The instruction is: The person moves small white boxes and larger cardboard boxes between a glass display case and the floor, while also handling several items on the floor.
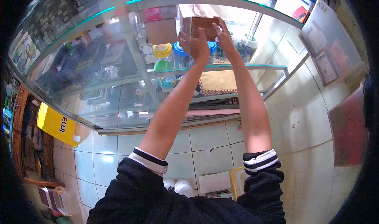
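Observation:
Up in the glass display cabinet, a brown cardboard box is held between my two hands. My left hand grips its left side, the fingers partly behind a glass pane's edge. On the box's right side, my right hand has its fingers bent around the corner. Just under the box stand tubs with blue lids, a yellow-lidded tub and a green lid. A see-through jar is to the right of my right hand.
The cabinet's glass shelf has a metal frame. Brown envelopes with striped edges lie below it. Another cardboard box sits left of my hands. A yellow box is at far left; a white tray is near my feet.

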The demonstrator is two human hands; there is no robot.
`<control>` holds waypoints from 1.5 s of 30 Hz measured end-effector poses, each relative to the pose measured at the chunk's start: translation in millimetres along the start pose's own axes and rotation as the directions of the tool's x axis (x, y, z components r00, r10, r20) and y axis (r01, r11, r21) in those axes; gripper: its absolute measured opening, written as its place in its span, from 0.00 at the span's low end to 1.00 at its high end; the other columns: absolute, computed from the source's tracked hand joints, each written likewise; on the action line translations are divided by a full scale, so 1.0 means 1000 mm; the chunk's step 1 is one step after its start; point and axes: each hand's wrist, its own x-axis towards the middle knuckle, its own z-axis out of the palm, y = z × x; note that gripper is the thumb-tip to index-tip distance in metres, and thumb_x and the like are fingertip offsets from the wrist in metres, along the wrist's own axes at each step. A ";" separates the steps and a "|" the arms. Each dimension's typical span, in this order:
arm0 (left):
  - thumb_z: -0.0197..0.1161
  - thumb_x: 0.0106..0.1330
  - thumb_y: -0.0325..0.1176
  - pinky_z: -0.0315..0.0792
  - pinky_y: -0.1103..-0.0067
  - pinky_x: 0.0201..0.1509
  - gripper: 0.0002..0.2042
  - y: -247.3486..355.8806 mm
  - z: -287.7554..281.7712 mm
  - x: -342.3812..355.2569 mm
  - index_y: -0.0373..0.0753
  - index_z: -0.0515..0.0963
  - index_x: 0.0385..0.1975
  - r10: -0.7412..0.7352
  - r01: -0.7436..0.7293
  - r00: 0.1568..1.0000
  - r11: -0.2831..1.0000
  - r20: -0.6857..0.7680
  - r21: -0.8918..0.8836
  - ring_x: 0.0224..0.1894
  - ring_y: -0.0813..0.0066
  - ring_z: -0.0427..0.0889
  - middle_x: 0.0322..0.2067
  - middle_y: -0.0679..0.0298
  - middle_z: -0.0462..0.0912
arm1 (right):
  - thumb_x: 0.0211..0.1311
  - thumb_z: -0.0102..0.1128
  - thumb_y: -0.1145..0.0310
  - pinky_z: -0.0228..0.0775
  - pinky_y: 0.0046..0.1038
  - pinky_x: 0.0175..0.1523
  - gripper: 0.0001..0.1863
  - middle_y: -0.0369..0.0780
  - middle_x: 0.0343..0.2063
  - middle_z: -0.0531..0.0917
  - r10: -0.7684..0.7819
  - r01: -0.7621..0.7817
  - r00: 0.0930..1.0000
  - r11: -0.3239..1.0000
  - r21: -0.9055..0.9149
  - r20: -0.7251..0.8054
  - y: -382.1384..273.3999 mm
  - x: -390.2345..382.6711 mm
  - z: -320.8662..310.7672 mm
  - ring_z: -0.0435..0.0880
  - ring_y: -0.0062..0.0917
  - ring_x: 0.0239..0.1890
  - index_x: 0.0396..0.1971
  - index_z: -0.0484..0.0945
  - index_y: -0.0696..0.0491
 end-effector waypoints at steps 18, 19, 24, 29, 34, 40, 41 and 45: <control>0.60 0.50 0.44 0.41 0.56 0.55 0.35 0.035 -0.101 -0.083 0.38 0.51 0.55 0.171 -0.056 0.801 0.976 0.573 -0.213 0.51 0.57 0.50 0.47 0.53 0.53 | 0.57 0.48 0.49 0.51 0.33 0.57 0.31 0.48 0.47 0.61 -0.109 0.066 0.943 0.987 -0.144 -0.314 -0.044 -0.107 -0.055 0.60 0.34 0.52 0.50 0.58 0.59; 0.60 0.51 0.44 0.40 0.57 0.56 0.34 0.035 -0.107 -0.086 0.39 0.51 0.54 0.137 0.029 0.768 0.968 0.625 -0.248 0.51 0.59 0.49 0.47 0.54 0.53 | 0.57 0.48 0.49 0.51 0.33 0.57 0.31 0.48 0.47 0.60 -0.087 0.036 0.931 0.988 -0.148 -0.355 -0.050 -0.116 -0.056 0.60 0.34 0.52 0.50 0.58 0.59; 0.53 0.50 0.58 0.38 0.59 0.57 0.34 0.046 -0.103 -0.080 0.40 0.54 0.49 -0.231 0.482 0.681 0.856 0.695 -0.188 0.55 0.59 0.44 0.48 0.52 0.50 | 0.54 0.46 0.41 0.52 0.30 0.57 0.36 0.45 0.53 0.60 0.131 -0.148 0.884 0.989 -0.002 -0.449 -0.053 -0.129 -0.062 0.58 0.30 0.56 0.56 0.52 0.50; 0.56 0.45 0.62 0.52 0.59 0.54 0.36 0.060 -0.085 -0.059 0.49 0.54 0.52 -0.452 0.799 0.486 0.576 0.748 -0.170 0.54 0.55 0.52 0.50 0.52 0.50 | 0.47 0.46 0.34 0.64 0.29 0.43 0.39 0.39 0.48 0.67 0.540 -0.419 0.804 0.811 0.407 -0.248 -0.064 -0.124 -0.070 0.68 0.28 0.46 0.55 0.56 0.43; 0.60 0.48 0.53 0.55 0.68 0.58 0.37 0.061 -0.080 -0.053 0.42 0.48 0.52 -0.450 0.813 0.465 0.558 0.763 -0.166 0.56 0.64 0.54 0.51 0.56 0.53 | 0.48 0.46 0.38 0.65 0.30 0.41 0.33 0.37 0.44 0.69 0.534 -0.407 0.794 0.822 0.399 -0.291 -0.073 -0.126 -0.065 0.68 0.28 0.43 0.52 0.60 0.42; 0.57 0.49 0.54 0.55 0.65 0.55 0.37 0.058 -0.109 -0.053 0.44 0.46 0.52 -0.373 0.827 0.325 0.558 0.869 -0.070 0.56 0.62 0.54 0.52 0.56 0.53 | 0.51 0.46 0.43 0.65 0.34 0.40 0.31 0.37 0.44 0.67 0.558 -0.398 0.753 0.809 0.433 -0.349 -0.106 -0.161 -0.054 0.69 0.29 0.42 0.50 0.60 0.47; 0.56 0.48 0.57 0.50 0.64 0.57 0.35 0.055 -0.118 -0.053 0.51 0.48 0.53 -0.273 0.841 0.315 0.523 0.909 -0.135 0.57 0.66 0.52 0.54 0.57 0.52 | 0.51 0.46 0.45 0.65 0.34 0.40 0.31 0.37 0.44 0.67 0.556 -0.388 0.759 0.804 0.450 -0.338 -0.109 -0.170 -0.051 0.68 0.28 0.44 0.52 0.58 0.47; 0.56 0.53 0.47 0.60 0.72 0.52 0.35 0.074 -0.165 -0.062 0.50 0.44 0.57 -0.214 0.833 0.142 0.553 0.966 0.000 0.52 0.68 0.62 0.50 0.59 0.62 | 0.52 0.46 0.53 0.67 0.33 0.40 0.26 0.37 0.42 0.69 0.452 -0.227 0.761 0.858 0.462 -0.465 -0.115 -0.220 -0.054 0.70 0.24 0.43 0.50 0.60 0.49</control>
